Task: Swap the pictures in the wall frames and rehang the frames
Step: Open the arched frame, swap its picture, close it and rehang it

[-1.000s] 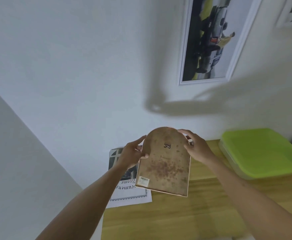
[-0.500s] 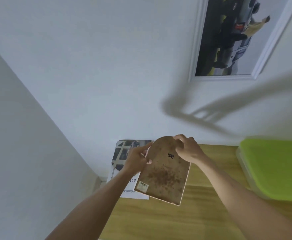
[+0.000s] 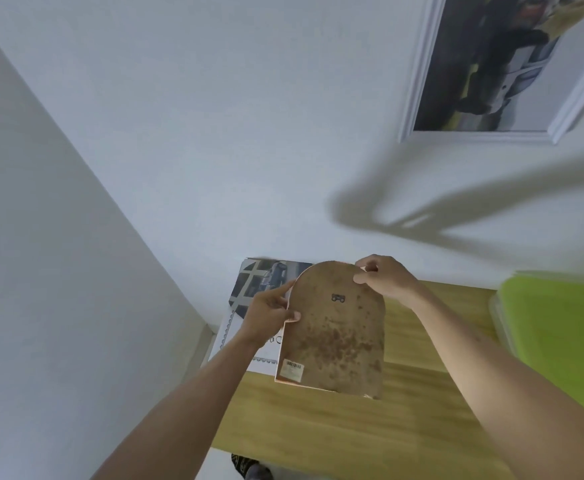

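Note:
I hold an arched picture frame (image 3: 335, 334) with its stained brown back toward me, above the wooden table (image 3: 335, 424). A small metal hanger sits near its rounded top and a barcode sticker at its lower left corner. My left hand (image 3: 269, 315) grips the frame's left edge, thumb on the back. My right hand (image 3: 385, 280) pinches the top right of the arch. A white-framed picture of a car (image 3: 505, 67) hangs on the wall at the upper right. Loose printed pictures (image 3: 249, 306) lie on the table's far left corner, partly hidden by the frame.
A lime-green lidded box (image 3: 557, 341) sits on the table at the right. The white wall (image 3: 214, 133) rises straight ahead, with a second wall (image 3: 41, 271) meeting it on the left. Arm shadows fall on the wall below the hung picture.
The view has tilted, so the hung picture sits further up and right. The frame has turned more upright and my right hand has slid from its right edge to the top of the arch.

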`<state>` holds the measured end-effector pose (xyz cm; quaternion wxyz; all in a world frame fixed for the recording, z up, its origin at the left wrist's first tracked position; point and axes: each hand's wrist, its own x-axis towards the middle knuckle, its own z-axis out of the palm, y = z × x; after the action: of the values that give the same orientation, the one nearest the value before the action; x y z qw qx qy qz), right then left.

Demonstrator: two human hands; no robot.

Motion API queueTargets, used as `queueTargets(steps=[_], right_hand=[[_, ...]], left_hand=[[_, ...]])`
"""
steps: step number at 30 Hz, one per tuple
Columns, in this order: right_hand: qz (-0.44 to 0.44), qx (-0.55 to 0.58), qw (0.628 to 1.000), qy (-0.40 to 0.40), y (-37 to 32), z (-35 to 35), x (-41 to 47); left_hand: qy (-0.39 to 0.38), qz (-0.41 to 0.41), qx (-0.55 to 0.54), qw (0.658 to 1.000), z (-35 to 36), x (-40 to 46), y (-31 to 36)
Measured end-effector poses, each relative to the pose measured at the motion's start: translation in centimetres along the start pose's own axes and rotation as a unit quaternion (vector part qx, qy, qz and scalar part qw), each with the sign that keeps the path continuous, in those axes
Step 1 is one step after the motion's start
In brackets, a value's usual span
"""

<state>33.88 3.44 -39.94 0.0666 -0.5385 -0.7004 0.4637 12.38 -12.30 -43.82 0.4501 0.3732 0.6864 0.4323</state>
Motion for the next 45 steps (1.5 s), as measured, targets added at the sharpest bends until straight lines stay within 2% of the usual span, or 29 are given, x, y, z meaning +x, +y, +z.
queueTargets(steps=[2,8,11,16,19,26,31,45], right_hand=[[0.022,0.038,0.999,0.007,0.9,0.2,-0.4],[0.086,0.154,0.984,-0.037,4.5,1.2,-1.9],[0.106,0.215,0.971,-0.024,6.0,1.5,-2.5],[0.159,0.267,0.950,0.018,8.3,2.1,-2.2],[0.174,0.300,0.938,0.031,8.9,2.1,-2.3],[0.151,0.284,0.946,0.043,10.4,2.7,-2.8],[0.145,0.249,0.957,-0.009,11.4,2.9,-3.5],[0.207,0.310,0.920,0.119,18.4,-0.8,-4.8]], left_hand=[[0.004,-0.008,-0.021,1.000,-0.3,0.2,0.0],[0.024,-0.062,-0.099,0.993,-0.6,1.4,-0.6],[0.023,-0.083,-0.115,0.990,-0.5,2.3,-1.3],[-0.061,-0.089,-0.068,0.992,0.0,2.2,-1.2],[-0.100,-0.129,-0.033,0.986,0.0,1.9,-1.5],[-0.050,-0.153,-0.028,0.986,0.1,1.7,-2.7],[-0.029,-0.161,-0.031,0.986,0.6,1.2,-3.2],[-0.004,-0.186,-0.024,0.982,2.0,0.4,-2.8]])
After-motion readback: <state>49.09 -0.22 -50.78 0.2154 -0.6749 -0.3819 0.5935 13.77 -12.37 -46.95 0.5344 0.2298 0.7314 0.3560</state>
